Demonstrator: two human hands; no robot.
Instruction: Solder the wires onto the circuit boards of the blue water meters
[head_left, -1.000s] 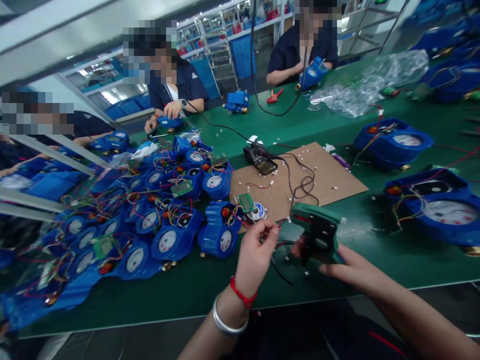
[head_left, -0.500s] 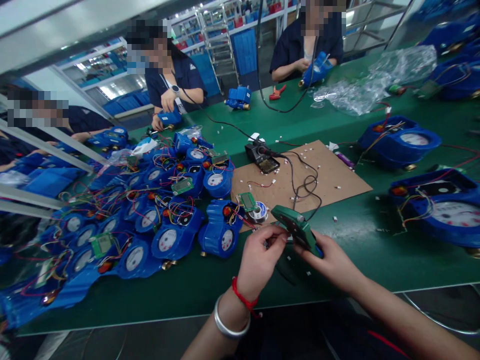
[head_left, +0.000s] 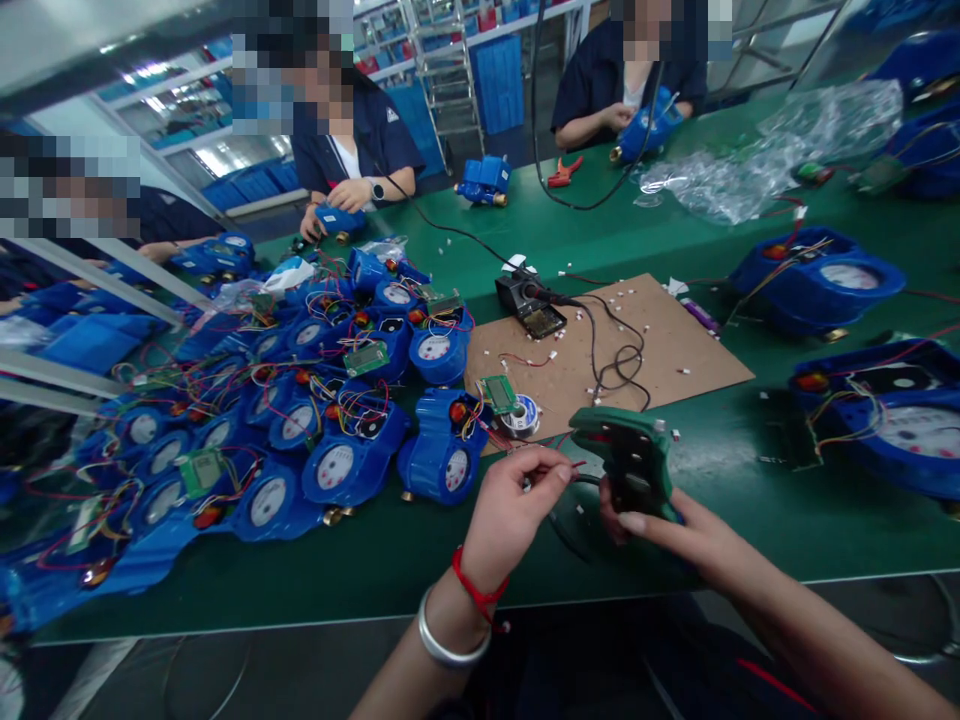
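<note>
Between the thumb and forefinger of my left hand (head_left: 517,505) is a thin red wire (head_left: 576,466), its short end poking out to the right. My right hand (head_left: 675,530) is wrapped round the lower part of a green-cased hand-held device (head_left: 634,455). Its dark side faces left, toward my left hand; what kind of device it is I cannot tell. A black cable (head_left: 583,480) shows between the two hands. Just beyond them lie a solder reel (head_left: 520,416) and a small green circuit board (head_left: 498,394). Left of my left hand stands a blue water meter (head_left: 442,450) with loose wires.
Many wired blue meters (head_left: 330,470) crowd the left of the green table (head_left: 360,575). A soldering iron stand (head_left: 531,300) with its cord sits on brown cardboard (head_left: 675,345). More meters (head_left: 817,280) are at right. Co-workers (head_left: 360,130) sit across, near red pliers (head_left: 564,172) and clear plastic (head_left: 750,170).
My right hand has moved right and turned the green device, showing more of its dark side. The gap to my left hand has widened, and the red wire end now shows.
</note>
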